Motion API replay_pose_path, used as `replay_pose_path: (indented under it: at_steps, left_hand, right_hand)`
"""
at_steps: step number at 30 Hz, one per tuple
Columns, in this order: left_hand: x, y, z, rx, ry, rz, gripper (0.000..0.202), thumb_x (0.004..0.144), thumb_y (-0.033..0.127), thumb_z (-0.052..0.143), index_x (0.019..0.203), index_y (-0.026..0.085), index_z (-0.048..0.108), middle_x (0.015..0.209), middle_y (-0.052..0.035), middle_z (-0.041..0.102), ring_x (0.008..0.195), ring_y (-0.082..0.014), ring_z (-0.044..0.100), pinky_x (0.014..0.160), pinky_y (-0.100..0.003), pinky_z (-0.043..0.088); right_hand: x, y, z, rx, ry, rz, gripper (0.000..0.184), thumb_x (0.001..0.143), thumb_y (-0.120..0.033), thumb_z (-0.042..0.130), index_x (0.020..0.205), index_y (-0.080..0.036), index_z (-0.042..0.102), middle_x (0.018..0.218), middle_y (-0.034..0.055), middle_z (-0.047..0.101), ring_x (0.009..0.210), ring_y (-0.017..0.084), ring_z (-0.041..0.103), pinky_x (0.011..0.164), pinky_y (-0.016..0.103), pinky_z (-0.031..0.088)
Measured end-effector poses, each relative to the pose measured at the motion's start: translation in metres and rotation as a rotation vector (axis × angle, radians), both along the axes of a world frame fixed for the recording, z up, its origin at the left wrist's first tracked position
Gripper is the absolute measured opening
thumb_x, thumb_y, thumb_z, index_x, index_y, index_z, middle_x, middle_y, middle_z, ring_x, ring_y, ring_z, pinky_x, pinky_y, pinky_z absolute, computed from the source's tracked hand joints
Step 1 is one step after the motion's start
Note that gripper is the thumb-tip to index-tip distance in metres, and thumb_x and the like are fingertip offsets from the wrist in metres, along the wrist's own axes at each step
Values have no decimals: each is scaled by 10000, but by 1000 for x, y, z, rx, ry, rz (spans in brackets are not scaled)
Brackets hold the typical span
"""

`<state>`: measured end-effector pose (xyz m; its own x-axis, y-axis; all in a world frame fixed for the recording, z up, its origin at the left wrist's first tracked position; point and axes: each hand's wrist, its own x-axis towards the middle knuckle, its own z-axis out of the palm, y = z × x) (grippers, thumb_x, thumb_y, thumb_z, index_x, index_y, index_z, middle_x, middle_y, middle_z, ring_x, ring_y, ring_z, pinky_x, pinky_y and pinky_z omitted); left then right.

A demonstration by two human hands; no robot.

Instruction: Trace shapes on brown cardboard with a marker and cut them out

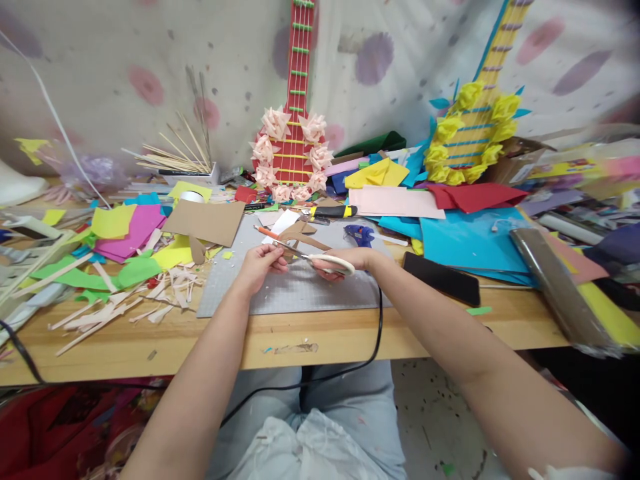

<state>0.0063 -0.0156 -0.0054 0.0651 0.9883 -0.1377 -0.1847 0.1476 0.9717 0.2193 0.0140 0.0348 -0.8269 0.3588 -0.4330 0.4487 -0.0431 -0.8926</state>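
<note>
My right hand (327, 267) is closed around the white handles of a pair of scissors (345, 264), whose blades point left toward my other hand. My left hand (263, 265) is pinched near the blade tips; what lies between its fingers is too small to make out. Brown paper pieces (303, 233) lie just beyond the blades, beside an orange pencil (267, 233). Both hands are over a grey cutting mat (300, 300). A blue glue gun (359, 234) rests right of the scissors, and a yellow-and-black cutter knife (334, 211) lies behind.
A red paper guitar (296, 143) with pink flowers and a yellow one (467, 133) stand at the back. Paper scraps (170, 287) cover the left side. A black phone (442, 279) and blue sheets (470, 243) lie right. A black cable (379, 327) hangs over the edge.
</note>
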Motion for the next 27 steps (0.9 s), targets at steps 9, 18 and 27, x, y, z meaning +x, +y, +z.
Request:
replay_pose_path:
  at_steps: [9,18,27]
  left_hand:
    - [9,-3,2,-25,-157,107,257,592,306,726,602,134,536,507,-5,614,421,-115,574,473,-234,485]
    - [13,-4,6,-62,-233,137,198,642,230,689,604,127,524,519,-11,624,465,-123,603,499,-230,490]
    - [10,-2,6,-52,-190,148,215,639,254,699,613,128,526,516,-6,618,446,-120,592,503,-237,492]
  right_hand:
    - [-4,-10,7,1,-7,-101,531,694,-697,466,668,-182,339,537,-47,316,452,48,289,400,221,213]
    - [-5,-11,5,-15,-18,-127,530,701,-696,456,676,-175,361,555,-41,316,459,44,282,400,219,207]
    - [-6,-6,7,41,-35,-48,571,657,-743,452,665,-179,362,514,-41,342,444,57,320,417,235,259]
